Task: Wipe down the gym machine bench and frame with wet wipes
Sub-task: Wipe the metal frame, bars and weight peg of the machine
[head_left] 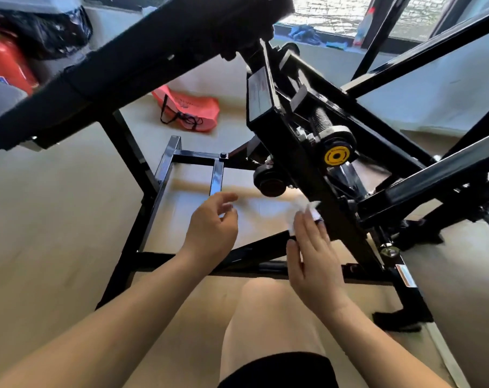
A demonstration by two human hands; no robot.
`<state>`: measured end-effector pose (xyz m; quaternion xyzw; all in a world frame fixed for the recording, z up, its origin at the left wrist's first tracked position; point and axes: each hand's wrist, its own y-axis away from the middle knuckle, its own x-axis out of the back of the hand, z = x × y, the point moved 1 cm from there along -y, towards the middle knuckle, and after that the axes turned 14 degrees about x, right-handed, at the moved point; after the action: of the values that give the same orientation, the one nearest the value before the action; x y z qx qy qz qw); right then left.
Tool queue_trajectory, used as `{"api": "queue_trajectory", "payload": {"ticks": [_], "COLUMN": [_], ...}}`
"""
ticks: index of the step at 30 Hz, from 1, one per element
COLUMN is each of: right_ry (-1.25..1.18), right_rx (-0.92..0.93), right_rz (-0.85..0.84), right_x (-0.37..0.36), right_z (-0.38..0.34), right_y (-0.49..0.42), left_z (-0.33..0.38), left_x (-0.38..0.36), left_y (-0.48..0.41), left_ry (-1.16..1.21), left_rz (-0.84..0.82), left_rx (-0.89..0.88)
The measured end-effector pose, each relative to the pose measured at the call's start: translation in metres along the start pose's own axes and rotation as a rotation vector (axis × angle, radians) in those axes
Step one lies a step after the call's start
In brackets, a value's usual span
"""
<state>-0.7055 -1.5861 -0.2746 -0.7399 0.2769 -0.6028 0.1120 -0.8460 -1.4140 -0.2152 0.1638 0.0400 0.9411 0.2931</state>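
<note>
Head view. The gym machine's black steel frame point(346, 233) fills the centre and right of the picture, its bars crossing at several angles. The black padded bench point(153, 51) runs overhead across the upper left, seen from below.

Right hand point(313, 247): fingers extended and laid flat, pressing a white wet wipe point(300, 217) against the frame's slanting main post, low down. The wipe is bunched beneath and beyond the fingertips, in contact with the post.

Left hand point(212, 222): fingers loosely curled, holding nothing, apart from the wipe and above the frame's floor rails without touching them.

On the post above the right hand: a yellow-faced knob point(337, 156), a coiled spring point(321, 119) just above that, and a small black wheel point(269, 182) to the left. A red-and-white label point(404, 275) sits on the lower right leg.

The person's bare knee point(265, 317) and the edge of black shorts point(279, 371) show at the bottom centre.

Surroundings: a red bag point(187, 107) with black cords lies on the pale floor point(55, 219) behind the frame. A red fire extinguisher point(5, 65) and a black plastic bag point(41, 32) stand at the upper left. A blue cloth point(304, 33) lies on the window sill at the top, blurred.
</note>
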Motion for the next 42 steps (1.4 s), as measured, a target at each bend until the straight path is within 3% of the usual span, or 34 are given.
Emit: {"api": "queue_trajectory", "payload": {"ticks": [2, 5, 9, 16, 20, 26, 31, 37, 42], "right_ry": [-0.122, -0.317, -0.572, -0.617, -0.597, -0.872, -1.053, -1.158, -1.083], "right_rx": [0.128, 0.155, 0.227, 0.225, 0.108, -0.355, -0.525, -0.55, -0.453], "right_rz": [-0.083, -0.162, -0.336, -0.565, -0.527, -0.642, -0.534, -0.498, -0.438], "right_x": [-0.007, -0.019, -0.042, -0.103, -0.135, -0.2, -0.218, -0.258, -0.301], "right_z": [-0.048, -0.101, -0.166, -0.228, -0.218, -0.196, -0.183, -0.186, -0.182], "right_y": [-0.013, -0.048, -0.088, -0.148, -0.183, -0.218, -0.238, -0.252, -0.238], "left_z": [-0.007, -0.02, -0.048, -0.102, -0.123, -0.135, -0.126, -0.156, -0.221], "left_x": [0.014, 0.046, 0.113, 0.187, 0.193, 0.182, 0.201, 0.206, 0.221], "left_y": [0.01, 0.025, 0.033, 0.013, -0.017, -0.069, -0.112, -0.132, -0.142], "left_ry": [0.006, 0.161, 0.446, 0.794, 0.71, 0.583, 0.46, 0.528, 0.659], "left_rz": [-0.069, -0.158, -0.047, 0.106, 0.244, 0.203, 0.336, 0.466, 0.532], "left_rx": [-0.004, 0.051, 0.268, 0.394, 0.439, 0.5, 0.514, 0.483, 0.526]}}
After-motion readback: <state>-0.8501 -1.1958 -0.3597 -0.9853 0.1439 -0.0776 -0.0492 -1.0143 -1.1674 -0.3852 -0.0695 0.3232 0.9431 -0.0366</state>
